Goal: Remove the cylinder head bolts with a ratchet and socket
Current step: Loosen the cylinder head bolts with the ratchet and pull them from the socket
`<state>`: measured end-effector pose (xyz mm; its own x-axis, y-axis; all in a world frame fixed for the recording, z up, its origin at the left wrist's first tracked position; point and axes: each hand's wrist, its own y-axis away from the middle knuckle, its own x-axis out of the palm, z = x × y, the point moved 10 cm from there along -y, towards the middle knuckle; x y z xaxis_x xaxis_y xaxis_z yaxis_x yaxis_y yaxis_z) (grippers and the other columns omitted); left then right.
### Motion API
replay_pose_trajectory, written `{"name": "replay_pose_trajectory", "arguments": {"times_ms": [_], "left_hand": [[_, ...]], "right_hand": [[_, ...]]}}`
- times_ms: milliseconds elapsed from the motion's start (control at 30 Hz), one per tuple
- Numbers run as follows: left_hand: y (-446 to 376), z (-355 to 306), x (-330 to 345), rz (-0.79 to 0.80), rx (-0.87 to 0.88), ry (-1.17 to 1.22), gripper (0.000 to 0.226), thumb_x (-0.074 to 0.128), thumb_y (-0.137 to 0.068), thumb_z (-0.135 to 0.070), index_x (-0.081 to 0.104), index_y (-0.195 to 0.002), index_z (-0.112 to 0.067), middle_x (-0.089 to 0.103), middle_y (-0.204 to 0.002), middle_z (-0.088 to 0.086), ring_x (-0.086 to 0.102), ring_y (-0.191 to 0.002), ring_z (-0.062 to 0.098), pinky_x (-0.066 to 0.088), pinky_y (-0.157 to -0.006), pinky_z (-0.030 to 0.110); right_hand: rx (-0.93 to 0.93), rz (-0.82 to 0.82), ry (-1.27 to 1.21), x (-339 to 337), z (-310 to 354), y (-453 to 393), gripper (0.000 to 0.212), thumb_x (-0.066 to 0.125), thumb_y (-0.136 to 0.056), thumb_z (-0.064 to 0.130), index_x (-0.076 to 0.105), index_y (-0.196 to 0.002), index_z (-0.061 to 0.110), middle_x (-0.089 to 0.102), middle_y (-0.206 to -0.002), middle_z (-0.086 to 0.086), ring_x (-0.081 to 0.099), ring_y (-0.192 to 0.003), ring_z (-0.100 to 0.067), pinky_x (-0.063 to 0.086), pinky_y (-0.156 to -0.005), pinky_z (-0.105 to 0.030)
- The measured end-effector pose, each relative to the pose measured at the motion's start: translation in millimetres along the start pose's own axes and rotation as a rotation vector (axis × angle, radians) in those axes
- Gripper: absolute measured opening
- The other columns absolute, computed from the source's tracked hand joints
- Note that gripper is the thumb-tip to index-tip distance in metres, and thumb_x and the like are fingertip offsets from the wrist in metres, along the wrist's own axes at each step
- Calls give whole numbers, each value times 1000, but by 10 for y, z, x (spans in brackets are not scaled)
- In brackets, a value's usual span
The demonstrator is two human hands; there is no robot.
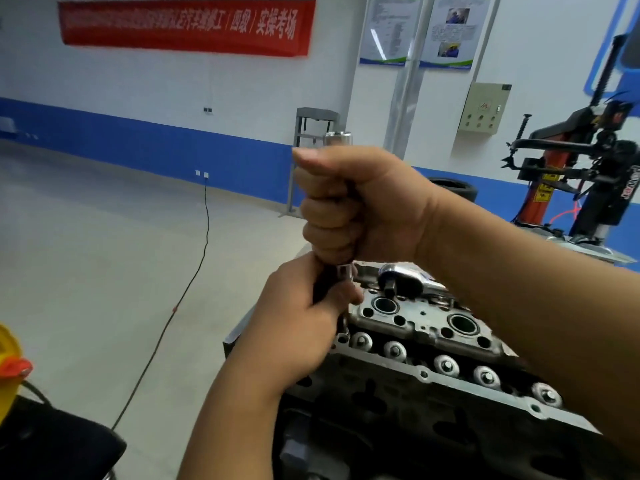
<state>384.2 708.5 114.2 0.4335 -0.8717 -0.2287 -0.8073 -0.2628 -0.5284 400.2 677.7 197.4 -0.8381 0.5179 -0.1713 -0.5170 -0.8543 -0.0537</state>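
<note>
Both hands clench a ratchet handle (337, 202), right hand (353, 206) above left hand (301, 317), over the cylinder head (433, 344). A bolt is apparently being loosened; next comes a steady pull.

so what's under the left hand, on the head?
The left hand pinches a dark shaft with a chrome collar, running down to the cylinder head edge. The shaft's lower end and any bolt under it are hidden by the hand.

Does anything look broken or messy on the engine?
Nothing looks broken or spilled. Both hands hold one upright tool at the cylinder head's far corner: right hand above, left hand below. A ratchet lies loose on top of the head, likely just set down.
</note>
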Motion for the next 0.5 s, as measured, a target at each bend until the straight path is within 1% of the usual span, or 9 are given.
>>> {"name": "replay_pose_trajectory", "arguments": {"times_ms": [33, 100, 167, 200, 267, 333, 367, 433, 500], "left_hand": [[-6, 8, -29, -66, -11, -11, 11, 72, -95, -19, 71, -89, -28, 77, -84, -13, 70, -78, 5, 54, -71, 29], [3, -88, -88, -207, 5, -54, 18, 75, -87, -27, 64, -74, -30, 71, -73, -24, 66, -72, -6, 44, -63, 10], [20, -237, -76, -268, 69, -146, 30, 61, -80, -26, 44, -56, -31, 59, -53, -22, 55, -60, -18, 38, -56, 3], [15, -271, -43, -249, 82, -203, 35, 55, -81, -20, 35, -54, -32, 52, -45, -17, 50, -58, -23, 36, -57, -1], [-7, -242, 41, -119, 67, -192, 46, 54, -86, -4, 36, -54, -32, 48, -40, -18, 48, -49, -21, 34, -51, -3], [-11, -161, 89, 50, 44, -39, 38, 55, -91, -7, 57, -60, -30, 58, -49, -19, 50, -45, -6, 35, -48, 4], [-2, -137, 94, 116, 47, 20, 30, 57, -95, -13, 67, -74, -33, 67, -63, -16, 56, -56, -3, 42, -57, 9], [-10, -39, 35, 108, 45, 69, 18, 62, -102, -16, 72, -98, -30, 77, -89, -13, 70, -84, 2, 51, -76, 26], [-47, 25, -21, 22, 38, 91, 18, 66, -101, -10, 72, -99, -27, 79, -94, -13, 73, -90, 5, 54, -82, 35]], "right_hand": [[6, -105, -12, -91, -22, -14, 47, 65, -88, 35, 27, -63, 24, 19, -52, 5, 14, -49, -16, 16, -53, -31], [-47, -453, 64, -326, -21, 63, 37, 69, -93, 31, 42, -69, 21, 33, -57, 1, 30, -52, -17, 31, -58, -33], [-123, -716, 132, -381, -1, 237, 24, 72, -90, 35, 54, -84, 20, 48, -70, 1, 47, -62, -17, 40, -63, -33], [-144, -760, 121, -342, -15, 284, 22, 72, -90, 38, 57, -89, 22, 53, -73, 5, 52, -65, -13, 41, -63, -30], [-208, -758, 104, -271, -11, 326, 30, 70, -90, 42, 55, -83, 17, 49, -63, 10, 48, -56, -5, 36, -55, -25], [-252, -701, 104, -258, 42, 292, 37, 70, -91, 44, 48, -76, 18, 34, -60, 1, 33, -49, -14, 29, -50, -29], [-227, -618, 96, -246, 63, 231, 44, 70, -91, 44, 42, -72, 16, 29, -59, -3, 26, -48, -17, 24, -50, -31], [-82, -352, 47, -162, 35, 66, 51, 69, -89, 42, 31, -62, 20, 22, -51, 2, 16, -49, -18, 13, -55, -35], [-6, -183, 15, -103, 48, 36, 45, 65, -81, 42, 29, -61, 24, 18, -50, 5, 13, -51, -18, 9, -62, -39]]}}
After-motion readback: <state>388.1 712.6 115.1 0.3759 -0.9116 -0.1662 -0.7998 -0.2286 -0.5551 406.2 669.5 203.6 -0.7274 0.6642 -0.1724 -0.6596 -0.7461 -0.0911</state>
